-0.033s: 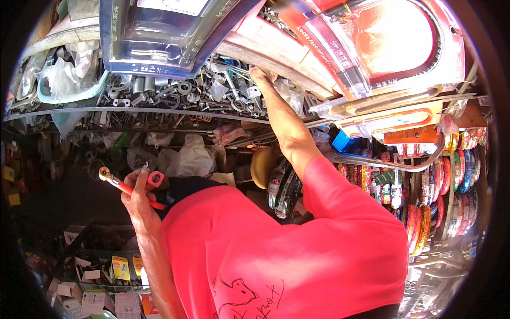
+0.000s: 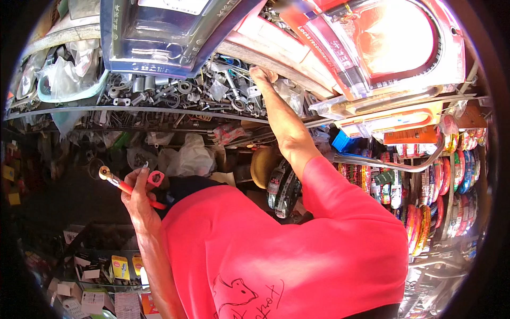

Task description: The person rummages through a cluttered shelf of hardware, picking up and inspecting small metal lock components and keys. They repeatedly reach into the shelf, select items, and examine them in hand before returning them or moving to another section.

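My left hand (image 2: 139, 194) is at the left of my body, closed around a slim red-handled tool (image 2: 125, 187) with a round, pale metal head. A short red piece with a dark opening (image 2: 155, 178) sticks out beside the same fingers. My right arm is stretched away over a shelf tray of loose metal parts (image 2: 175, 95). At its far edge, my right hand (image 2: 262, 74) reaches in among bolts, sockets and small fittings, beside a wooden board (image 2: 276, 65). The right fingers are small and washed out by light, so their grip is hidden.
A dark blue clear-windowed package (image 2: 159, 37) and an orange lock package (image 2: 398, 42) hang close above the tray. A pale plastic basket (image 2: 71, 98) with bags stands at far left. Wrapped tyres (image 2: 419, 181) are stacked at right. Small boxes (image 2: 95, 300) sit at lower left.
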`<state>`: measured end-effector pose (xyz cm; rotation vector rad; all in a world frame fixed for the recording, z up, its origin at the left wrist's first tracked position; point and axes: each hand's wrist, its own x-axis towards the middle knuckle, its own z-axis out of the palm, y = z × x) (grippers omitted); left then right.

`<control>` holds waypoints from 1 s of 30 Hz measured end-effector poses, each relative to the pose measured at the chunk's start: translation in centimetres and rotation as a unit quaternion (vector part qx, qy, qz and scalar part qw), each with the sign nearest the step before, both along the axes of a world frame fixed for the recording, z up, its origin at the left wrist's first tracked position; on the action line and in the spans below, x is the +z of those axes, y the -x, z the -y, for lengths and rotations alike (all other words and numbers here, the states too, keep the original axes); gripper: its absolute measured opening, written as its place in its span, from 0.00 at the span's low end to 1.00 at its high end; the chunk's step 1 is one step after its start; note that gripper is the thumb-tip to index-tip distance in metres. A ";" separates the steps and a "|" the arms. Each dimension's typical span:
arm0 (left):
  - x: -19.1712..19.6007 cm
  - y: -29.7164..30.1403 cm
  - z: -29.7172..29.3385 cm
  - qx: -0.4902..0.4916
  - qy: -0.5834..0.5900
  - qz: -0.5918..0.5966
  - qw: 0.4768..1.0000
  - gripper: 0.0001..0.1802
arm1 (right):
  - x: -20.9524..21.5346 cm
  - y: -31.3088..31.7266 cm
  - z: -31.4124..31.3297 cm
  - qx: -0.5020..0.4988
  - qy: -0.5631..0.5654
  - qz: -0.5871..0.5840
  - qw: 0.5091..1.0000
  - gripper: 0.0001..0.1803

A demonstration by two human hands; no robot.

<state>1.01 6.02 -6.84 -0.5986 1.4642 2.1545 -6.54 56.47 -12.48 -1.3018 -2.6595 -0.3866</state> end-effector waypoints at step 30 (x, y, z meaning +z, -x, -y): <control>-0.4 0.2 0.3 0.030 -0.017 0.020 0.999 0.06 | 3.6 -4.3 4.5 0.253 -0.089 -0.189 0.944 0.16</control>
